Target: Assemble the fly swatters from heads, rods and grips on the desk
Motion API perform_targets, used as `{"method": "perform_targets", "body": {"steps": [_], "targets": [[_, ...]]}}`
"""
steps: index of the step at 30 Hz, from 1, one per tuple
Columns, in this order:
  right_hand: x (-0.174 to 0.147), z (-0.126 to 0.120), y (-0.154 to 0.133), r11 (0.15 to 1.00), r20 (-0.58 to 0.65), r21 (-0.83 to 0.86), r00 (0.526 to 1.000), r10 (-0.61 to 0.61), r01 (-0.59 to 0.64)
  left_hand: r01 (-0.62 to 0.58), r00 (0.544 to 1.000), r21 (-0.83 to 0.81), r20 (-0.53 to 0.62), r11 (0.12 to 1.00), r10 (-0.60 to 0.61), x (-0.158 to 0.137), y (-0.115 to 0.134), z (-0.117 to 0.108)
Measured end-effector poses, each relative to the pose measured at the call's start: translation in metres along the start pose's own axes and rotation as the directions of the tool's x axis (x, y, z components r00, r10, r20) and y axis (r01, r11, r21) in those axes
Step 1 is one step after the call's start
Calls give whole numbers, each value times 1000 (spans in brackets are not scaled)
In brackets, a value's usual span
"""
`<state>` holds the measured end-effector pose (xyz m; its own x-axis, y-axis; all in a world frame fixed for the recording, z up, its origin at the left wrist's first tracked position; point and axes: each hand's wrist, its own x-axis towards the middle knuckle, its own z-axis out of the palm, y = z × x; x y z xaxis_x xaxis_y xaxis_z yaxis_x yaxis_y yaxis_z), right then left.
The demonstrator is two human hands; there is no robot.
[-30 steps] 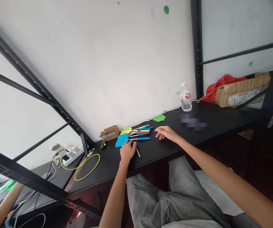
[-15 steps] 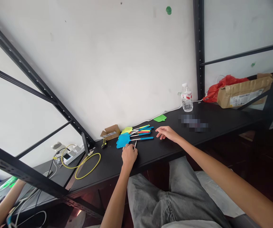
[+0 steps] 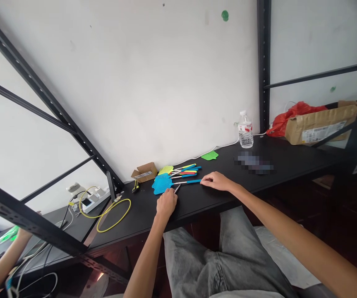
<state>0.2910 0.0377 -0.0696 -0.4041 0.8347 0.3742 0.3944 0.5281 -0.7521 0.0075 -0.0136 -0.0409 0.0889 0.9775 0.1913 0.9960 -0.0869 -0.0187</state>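
A blue fly swatter (image 3: pixel 163 184) lies nearest me on the black tabletop, its metal rod and blue grip stretching right. My right hand (image 3: pixel 216 181) pinches the end of that grip. Close to the swatter's head, my left hand (image 3: pixel 166 201) is closed, and a thin silver pen-like stick (image 3: pixel 177 188) pokes up out of it; the rest of the stick is hidden. Behind lie more fly swatters in a pile, with a yellow head (image 3: pixel 166 169) and yellow, red and blue grips. A loose green swatter head (image 3: pixel 209 155) rests near the wall.
A small open cardboard box (image 3: pixel 144 171) and a yellow-black object (image 3: pixel 135 186) sit left of the pile. A yellow cable (image 3: pixel 130 211) loops near a power strip (image 3: pixel 96 201). Right stand a water bottle (image 3: pixel 245 130) and a larger carton (image 3: pixel 321 124). Another person's arm (image 3: pixel 7 260) shows far left.
My right hand has moved slightly down and closed on the end of the blue swatter's grip. My left hand has shifted a little, still with the silver stick. The view has tilted slightly.
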Motion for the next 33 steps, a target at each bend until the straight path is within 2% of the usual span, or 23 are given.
{"method": "perform_targets", "body": {"steps": [3, 8, 13, 16, 19, 26, 33], "targets": [[-1, 3, 0, 985, -4, -170, 999, -41, 40, -22, 1000, -51, 4, 998, 22, 2, -7, -2], [-2, 3, -1, 977, -10, -206, 998, -57, 53, -55, 998, -107, -39, 993, 51, -4, -8, -2], [-2, 2, -5, 998, -38, -54, 998, -44, 42, -211, 975, -174, -114, 962, 193, -12, 20, -4], [-2, 0, -5, 995, -9, 97, 1000, -21, 22, -309, 949, -206, -128, 928, 287, -12, 42, -4], [-2, -1, -5, 983, 28, 183, 1000, -5, -1, -359, 933, -247, -136, 900, 334, -11, 54, -5], [-1, -1, -6, 973, 69, 228, 997, 28, -43, -346, 938, -360, -116, 866, 327, -13, 52, -9], [2, -7, 4, 915, -100, 398, 988, 120, -71, -241, 970, -331, -124, 912, 211, -7, 27, -1]]}}
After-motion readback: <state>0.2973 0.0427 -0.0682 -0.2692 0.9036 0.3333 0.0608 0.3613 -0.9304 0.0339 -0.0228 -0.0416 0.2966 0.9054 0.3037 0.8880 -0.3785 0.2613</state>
